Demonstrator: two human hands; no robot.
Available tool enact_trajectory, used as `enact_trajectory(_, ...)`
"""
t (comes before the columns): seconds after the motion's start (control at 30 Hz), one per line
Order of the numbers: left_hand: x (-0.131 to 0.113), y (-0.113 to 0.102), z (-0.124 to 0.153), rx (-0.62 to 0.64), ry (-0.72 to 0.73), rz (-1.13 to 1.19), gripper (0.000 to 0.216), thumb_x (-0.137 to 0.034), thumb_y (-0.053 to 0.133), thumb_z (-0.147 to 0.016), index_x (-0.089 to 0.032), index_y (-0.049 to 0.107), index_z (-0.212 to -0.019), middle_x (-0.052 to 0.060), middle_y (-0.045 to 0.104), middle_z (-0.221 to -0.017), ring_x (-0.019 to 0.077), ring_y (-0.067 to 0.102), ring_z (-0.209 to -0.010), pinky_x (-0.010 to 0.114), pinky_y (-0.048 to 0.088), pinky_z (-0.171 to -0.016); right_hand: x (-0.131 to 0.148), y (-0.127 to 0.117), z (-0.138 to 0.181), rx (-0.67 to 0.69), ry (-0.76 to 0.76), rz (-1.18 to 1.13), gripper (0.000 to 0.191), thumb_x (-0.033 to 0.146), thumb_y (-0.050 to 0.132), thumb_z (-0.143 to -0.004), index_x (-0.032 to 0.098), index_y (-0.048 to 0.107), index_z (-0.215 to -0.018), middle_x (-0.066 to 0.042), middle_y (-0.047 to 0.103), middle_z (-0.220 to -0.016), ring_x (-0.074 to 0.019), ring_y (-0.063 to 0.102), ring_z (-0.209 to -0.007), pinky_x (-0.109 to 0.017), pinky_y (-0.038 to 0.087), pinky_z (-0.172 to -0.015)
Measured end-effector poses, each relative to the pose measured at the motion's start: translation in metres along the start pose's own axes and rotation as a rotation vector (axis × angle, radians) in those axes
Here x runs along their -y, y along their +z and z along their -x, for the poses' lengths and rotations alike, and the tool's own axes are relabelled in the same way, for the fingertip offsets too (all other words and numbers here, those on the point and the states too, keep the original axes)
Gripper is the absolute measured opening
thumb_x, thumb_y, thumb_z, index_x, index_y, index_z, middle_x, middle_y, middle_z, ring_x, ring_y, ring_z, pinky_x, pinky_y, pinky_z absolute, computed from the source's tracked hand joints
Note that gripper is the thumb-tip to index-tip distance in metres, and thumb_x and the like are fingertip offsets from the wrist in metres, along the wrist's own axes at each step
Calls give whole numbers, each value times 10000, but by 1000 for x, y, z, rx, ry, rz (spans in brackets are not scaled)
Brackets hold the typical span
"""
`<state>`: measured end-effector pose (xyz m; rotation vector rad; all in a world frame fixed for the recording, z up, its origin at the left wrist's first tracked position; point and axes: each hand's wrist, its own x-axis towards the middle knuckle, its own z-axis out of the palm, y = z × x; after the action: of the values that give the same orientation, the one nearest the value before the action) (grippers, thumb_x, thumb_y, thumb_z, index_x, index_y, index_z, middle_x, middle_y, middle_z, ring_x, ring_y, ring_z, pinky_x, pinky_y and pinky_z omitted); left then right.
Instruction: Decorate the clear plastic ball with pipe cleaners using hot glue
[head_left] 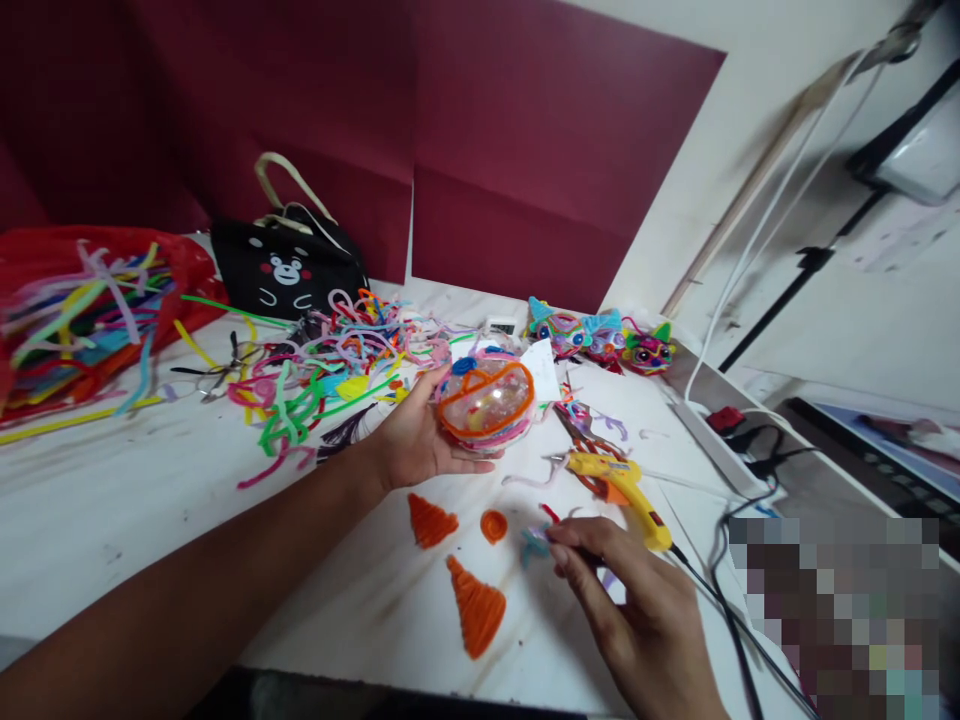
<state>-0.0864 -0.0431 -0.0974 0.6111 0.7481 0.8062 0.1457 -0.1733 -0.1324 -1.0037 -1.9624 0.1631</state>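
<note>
My left hand [412, 435] is wrapped round the side of a clear, round plastic case [496, 400] trimmed with orange and pink pipe cleaner, a blue coil on its upper left. Low on the right, the thumb and forefinger of my right hand [637, 590] are pinched together beside small blue and lilac pipe cleaner scraps [535, 540]; what they grip, if anything, is too small to make out. Between the hands lie an orange pipe cleaner triangle [431, 521], a larger orange triangle [478, 606] and a small orange coil [493, 526].
A yellow glue gun [619, 480] with a black cord rests right of the case, near scissors [577, 435]. Tangled pipe cleaners [337, 350] cover the table's back left, beside a red bag [199, 285] and a black bag [289, 265]. Colourful finished crafts [649, 350] stand at the back right.
</note>
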Motion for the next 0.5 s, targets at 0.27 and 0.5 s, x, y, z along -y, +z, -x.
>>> enact_trajectory(0.27,-1,-5,-2,38,-19,7,787,-726,405,-869,-194,500,-1441,134,784,-1018,381,753,-872,569,510,-905,0,1,0,-3,-3,6,189,91,634,-919,229,637,-1049,5,718,-881,-84,706,-763,-121,549,-722)
enact_trajectory(0.5,1,-16,-7,169,21,30,816,-731,465,-850,-186,478,-1458,164,755,-1152,397,745,-945,610,479,-963,-1,1,1,-11,-16,8,189,84,632,-917,220,640,-1047,-5,730,-903,-94,716,-797,-126,553,-742)
